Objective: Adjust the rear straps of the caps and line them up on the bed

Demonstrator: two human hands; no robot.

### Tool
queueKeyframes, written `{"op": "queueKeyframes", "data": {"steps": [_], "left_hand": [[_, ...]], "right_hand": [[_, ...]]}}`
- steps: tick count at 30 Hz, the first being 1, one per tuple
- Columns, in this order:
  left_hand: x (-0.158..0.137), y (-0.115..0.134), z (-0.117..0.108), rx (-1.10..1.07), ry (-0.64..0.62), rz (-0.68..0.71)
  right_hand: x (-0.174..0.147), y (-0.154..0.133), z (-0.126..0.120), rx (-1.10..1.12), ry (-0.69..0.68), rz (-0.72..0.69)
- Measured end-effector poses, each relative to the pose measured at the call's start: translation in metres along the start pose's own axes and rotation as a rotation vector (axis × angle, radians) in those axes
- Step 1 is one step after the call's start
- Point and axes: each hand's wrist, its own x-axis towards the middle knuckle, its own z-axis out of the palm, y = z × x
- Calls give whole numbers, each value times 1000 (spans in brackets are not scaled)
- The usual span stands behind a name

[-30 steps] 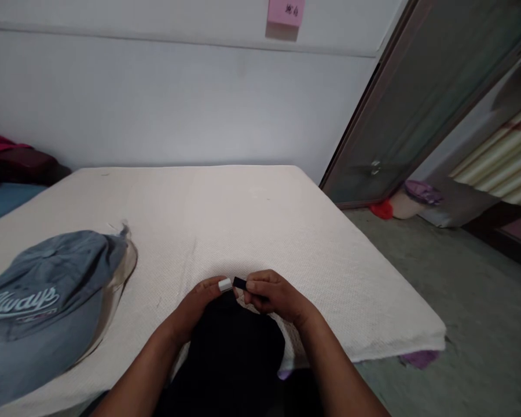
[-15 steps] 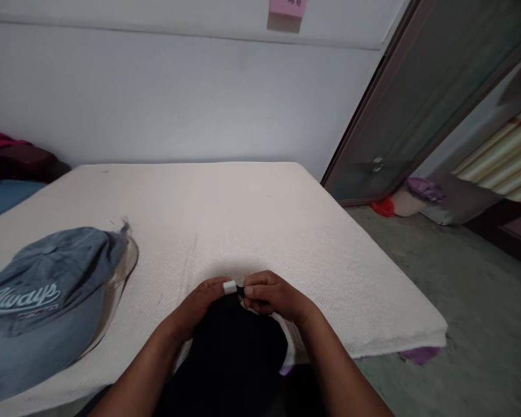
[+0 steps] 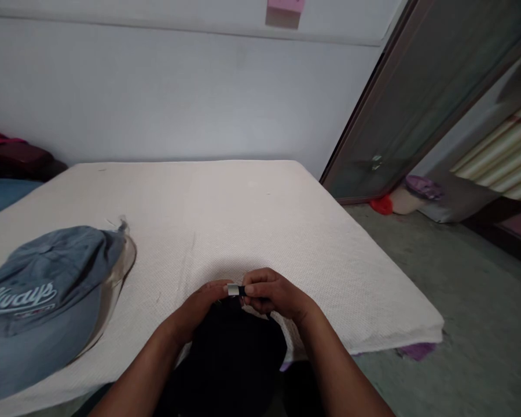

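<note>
While both hands are brought together just above the near edge of the mattress (image 3: 243, 220), a small strap end is pinched between them. The left hand (image 3: 200, 307) is curled, and a short silvery-white buckle (image 3: 233, 289) is gripped at its fingertips. The right hand (image 3: 271, 295) is closed from the other side, with a narrow black strap tip (image 3: 242, 291) pressed between thumb and forefinger, right against the buckle. The two pieces are seen touching end to end; whether the strap is threaded into the buckle cannot be told. Directly beneath the hands, a black cap (image 3: 234, 353) is laid on the mattress's near edge, its dark mass spread toward the viewer between the two forearms; its details are lost in shadow, and the strap appears to belong to it.

On the left part of the mattress, well apart from the hands, a blue-grey denim cap (image 3: 43, 295) is rested with pale script lettering shown on its front. The mattress itself is covered in a cream, finely textured fabric. Behind the mattress a pale wall (image 3: 178, 98) is seen, with a pink note (image 3: 284, 8) stuck high on it. At the far left of the mattress, dark red and blue bedding (image 3: 8, 168) is piled. To the right of the mattress a grey concrete floor (image 3: 460, 301) is spread, a glass-panelled door (image 3: 417, 98) is leaned open, and a purple scrap (image 3: 412, 350) is tucked under the mattress's near right corner.
</note>
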Motion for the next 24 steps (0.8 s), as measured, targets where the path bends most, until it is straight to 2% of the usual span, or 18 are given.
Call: {"op": "queueKeyframes", "data": {"steps": [4, 8, 14, 19, 24], "left_hand": [[0, 0, 0, -3, 5, 17], [0, -4, -1, -51, -16, -22], [-2, -6, -1, -222, 1, 1], [-4, -7, -2, -366, 4, -15], [-3, -11, -5, -354, 54, -62]], "right_hand": [[1, 2, 1, -18, -13, 7], [3, 1, 7, 31, 51, -20], [5, -1, 9, 87, 162, -55], [2, 7, 1, 87, 179, -108], [2, 9, 0, 59, 147, -148]]}}
